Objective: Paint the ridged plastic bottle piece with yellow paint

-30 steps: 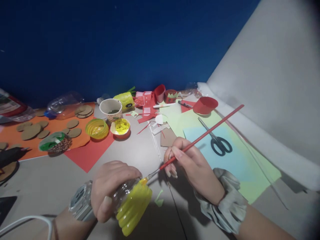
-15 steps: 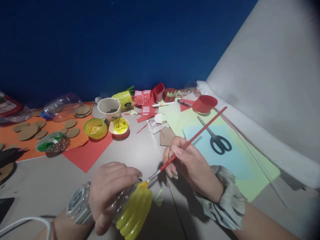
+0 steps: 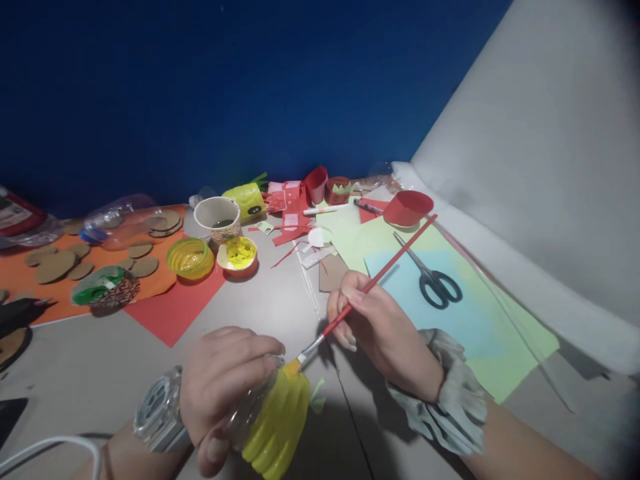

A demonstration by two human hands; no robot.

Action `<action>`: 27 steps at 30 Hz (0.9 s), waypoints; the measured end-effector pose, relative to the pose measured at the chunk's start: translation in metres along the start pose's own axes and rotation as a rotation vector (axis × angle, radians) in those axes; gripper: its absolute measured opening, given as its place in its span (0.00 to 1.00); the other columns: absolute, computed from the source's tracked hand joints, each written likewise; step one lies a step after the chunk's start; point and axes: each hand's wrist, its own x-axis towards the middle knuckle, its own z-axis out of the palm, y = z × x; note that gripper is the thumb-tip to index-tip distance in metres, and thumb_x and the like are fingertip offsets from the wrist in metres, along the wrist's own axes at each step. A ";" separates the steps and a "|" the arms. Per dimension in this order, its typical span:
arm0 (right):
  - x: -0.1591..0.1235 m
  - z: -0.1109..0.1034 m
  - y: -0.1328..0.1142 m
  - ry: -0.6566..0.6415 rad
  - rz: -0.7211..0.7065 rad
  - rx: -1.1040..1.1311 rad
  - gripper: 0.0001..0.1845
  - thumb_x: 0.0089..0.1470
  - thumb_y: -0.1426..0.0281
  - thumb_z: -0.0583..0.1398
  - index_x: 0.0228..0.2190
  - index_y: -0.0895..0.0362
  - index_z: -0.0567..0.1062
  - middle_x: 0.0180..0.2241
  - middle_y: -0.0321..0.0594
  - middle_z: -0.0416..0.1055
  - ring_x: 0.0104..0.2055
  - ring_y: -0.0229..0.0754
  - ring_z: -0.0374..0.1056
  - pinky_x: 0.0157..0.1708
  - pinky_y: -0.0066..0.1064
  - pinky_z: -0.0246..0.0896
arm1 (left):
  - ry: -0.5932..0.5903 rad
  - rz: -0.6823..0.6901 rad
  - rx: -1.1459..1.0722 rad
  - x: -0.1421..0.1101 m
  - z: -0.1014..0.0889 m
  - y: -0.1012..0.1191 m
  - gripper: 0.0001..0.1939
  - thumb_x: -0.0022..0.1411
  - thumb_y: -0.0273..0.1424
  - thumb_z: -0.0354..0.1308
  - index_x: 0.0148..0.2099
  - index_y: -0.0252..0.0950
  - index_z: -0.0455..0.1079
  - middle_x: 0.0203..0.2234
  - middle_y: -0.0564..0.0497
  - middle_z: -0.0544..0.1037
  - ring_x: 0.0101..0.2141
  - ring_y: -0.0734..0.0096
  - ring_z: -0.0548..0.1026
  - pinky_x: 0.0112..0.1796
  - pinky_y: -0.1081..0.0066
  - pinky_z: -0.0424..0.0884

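My left hand (image 3: 233,387) is wrapped round a clear ribbed plastic bottle piece (image 3: 280,427), part of it coated in yellow paint. In my right hand (image 3: 380,327) is a red-handled paintbrush (image 3: 385,270), gripped between thumb and fingers. The yellow-wetted bristles touch the painted surface near its upper end. Farther back stands a small cup of yellow paint (image 3: 239,252). Next to it are a yellow plastic bowl (image 3: 190,259) and a paper cup with dark liquid (image 3: 218,217).
Black-handled scissors (image 3: 440,288) lie on blue paper (image 3: 400,293) at the right. Cardboard discs (image 3: 56,265), a green-stained cup piece (image 3: 105,288) and a clear bottle (image 3: 123,220) are at the left. A red paper cup piece (image 3: 407,208) and paper scraps lie toward the back.
The brush has shifted slightly, its handle end moving left and its bristles still on the bottle piece. The bottle piece has turned a little in my left hand, moving slightly right.
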 end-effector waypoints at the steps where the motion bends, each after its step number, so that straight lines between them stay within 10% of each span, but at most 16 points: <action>1: 0.000 0.000 -0.001 0.020 -0.005 0.007 0.18 0.61 0.61 0.61 0.25 0.54 0.64 0.19 0.29 0.68 0.18 0.31 0.59 0.19 0.24 0.53 | 0.003 0.028 -0.002 0.002 0.000 -0.001 0.40 0.66 0.62 0.29 0.61 0.41 0.62 0.32 0.44 0.82 0.23 0.63 0.79 0.23 0.67 0.72; 27: 0.001 -0.004 0.008 -0.028 0.007 0.007 0.16 0.65 0.63 0.58 0.26 0.54 0.65 0.20 0.30 0.69 0.20 0.31 0.61 0.21 0.21 0.56 | 0.074 0.067 -0.100 -0.002 0.003 -0.001 0.30 0.69 0.49 0.42 0.59 0.34 0.68 0.34 0.39 0.82 0.26 0.61 0.78 0.29 0.66 0.70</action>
